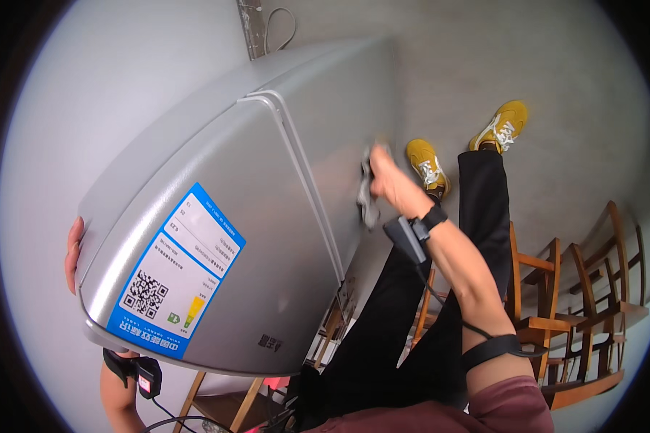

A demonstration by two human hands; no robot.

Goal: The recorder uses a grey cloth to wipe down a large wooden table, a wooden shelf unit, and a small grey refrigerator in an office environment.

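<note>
Before me stands a silver two-door refrigerator, with a seam between its upper and lower doors. A blue and white energy label with a printed code is stuck on the upper door. My right hand, a little blurred, holds a grey cloth against or close to the lower door. Around the far side edge of the refrigerator curl the fingers of my left hand; its palm is hidden behind the body. Both wrists carry a strapped device with a cable.
Wooden chairs stand at the right on the grey floor. A wooden-framed piece of furniture shows below the refrigerator's top. A looped cable lies near the wall's base. My yellow shoes are beside the refrigerator.
</note>
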